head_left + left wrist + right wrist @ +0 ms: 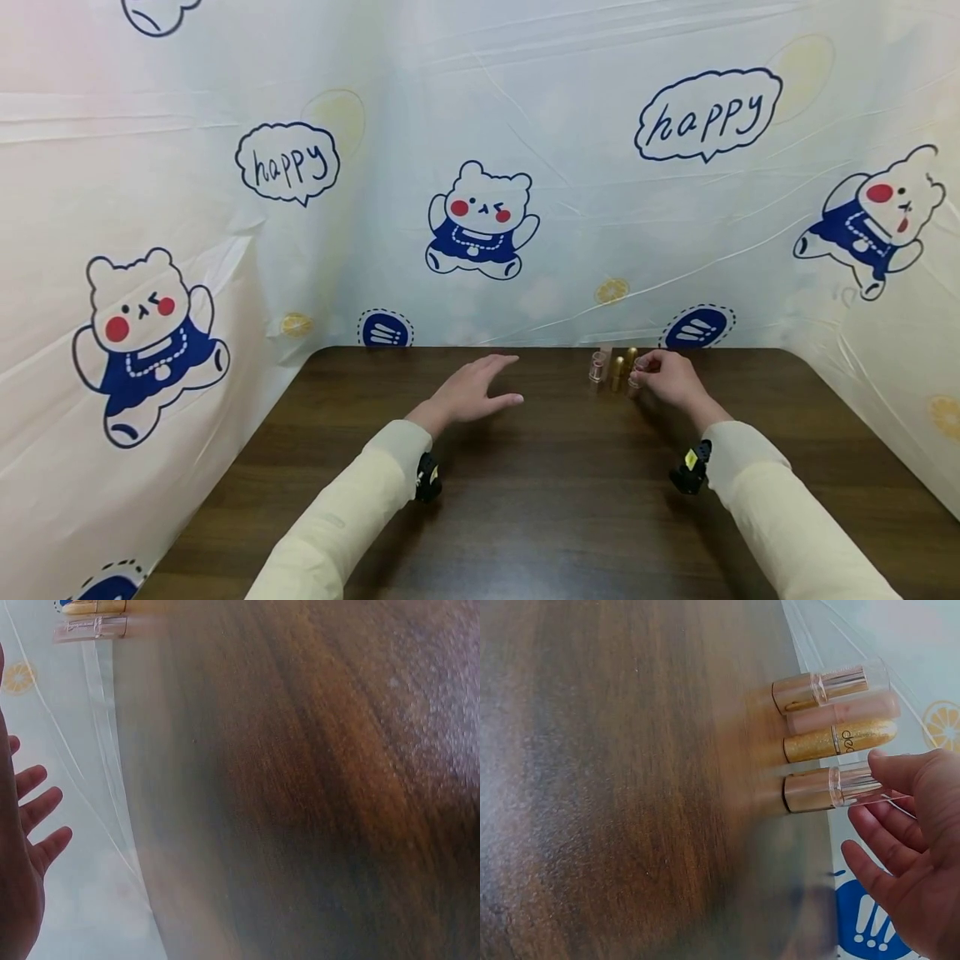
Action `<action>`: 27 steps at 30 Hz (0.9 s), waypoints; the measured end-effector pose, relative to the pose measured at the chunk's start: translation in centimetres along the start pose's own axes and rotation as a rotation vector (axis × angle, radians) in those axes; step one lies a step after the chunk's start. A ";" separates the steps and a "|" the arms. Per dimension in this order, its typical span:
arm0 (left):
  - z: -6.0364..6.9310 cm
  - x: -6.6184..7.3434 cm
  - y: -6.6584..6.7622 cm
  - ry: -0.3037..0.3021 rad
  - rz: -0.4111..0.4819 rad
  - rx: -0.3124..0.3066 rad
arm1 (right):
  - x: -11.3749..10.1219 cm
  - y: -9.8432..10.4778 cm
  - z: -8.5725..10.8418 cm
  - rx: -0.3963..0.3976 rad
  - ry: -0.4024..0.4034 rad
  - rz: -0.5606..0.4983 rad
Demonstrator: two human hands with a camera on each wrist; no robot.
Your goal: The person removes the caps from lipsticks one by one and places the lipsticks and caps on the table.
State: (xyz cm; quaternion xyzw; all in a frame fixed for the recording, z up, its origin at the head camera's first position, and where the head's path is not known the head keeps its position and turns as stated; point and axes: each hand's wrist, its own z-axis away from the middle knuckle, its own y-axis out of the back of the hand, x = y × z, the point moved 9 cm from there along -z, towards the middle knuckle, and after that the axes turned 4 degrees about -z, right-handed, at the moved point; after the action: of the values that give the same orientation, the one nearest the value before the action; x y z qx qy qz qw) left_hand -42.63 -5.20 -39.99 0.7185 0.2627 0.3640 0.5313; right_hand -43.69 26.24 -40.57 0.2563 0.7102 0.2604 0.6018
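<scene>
Toward the back right of the table, several lipstick tubes stand upright in a close group. My right hand [670, 379] pinches the upper, clear-capped part of a rose-gold lipstick [810, 792] between thumb and fingers. Beside it in the right wrist view stand a glittery gold lipstick [808, 746], a pale pink tube [844, 714] and another clear-capped rose-gold lipstick [798, 694]. The base of the pinched one appears to touch the table. My left hand [468, 390] hovers over the table left of the group, fingers extended and thumb apart, holding nothing.
The brown wooden table [555, 500] reaches back to a pale printed curtain [570, 250] with cartoon bears, which also hangs along both sides. The tubes stand close to the table's back edge. A small black camera sits on each wrist.
</scene>
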 end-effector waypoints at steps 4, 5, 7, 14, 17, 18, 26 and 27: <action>0.0 0.2 -0.1 -0.005 0.003 -0.005 | -0.2 0.1 0.3 -0.004 -0.001 -0.009; -0.1 0.3 -0.1 -0.009 0.003 -0.003 | -0.2 0.1 0.4 -0.006 -0.005 -0.016; 0.0 0.4 -0.1 -0.018 0.000 0.001 | -0.4 0.1 0.6 -0.013 -0.009 -0.037; 0.1 1.1 0.2 -0.036 0.024 0.029 | -1.4 -0.2 1.4 -0.026 -0.041 -0.104; 0.0 1.3 0.1 -0.034 0.038 0.027 | -1.9 -0.4 1.6 -0.028 -0.042 -0.120; 0.0 1.4 0.1 -0.034 0.041 0.024 | -2.0 -0.5 1.7 -0.029 -0.042 -0.124; 0.0 2.4 -0.6 -0.058 0.074 0.003 | -3.6 -1.3 2.4 -0.041 -0.012 -0.159; 0.0 2.5 -0.7 -0.058 0.077 -0.001 | -3.8 -1.5 2.5 -0.043 -0.010 -0.168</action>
State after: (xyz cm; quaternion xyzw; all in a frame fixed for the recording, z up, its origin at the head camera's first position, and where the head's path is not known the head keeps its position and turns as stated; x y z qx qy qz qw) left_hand -41.09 -3.10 -40.02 0.7381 0.2192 0.3635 0.5244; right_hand -40.73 22.72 -39.16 0.1841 0.7203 0.2230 0.6306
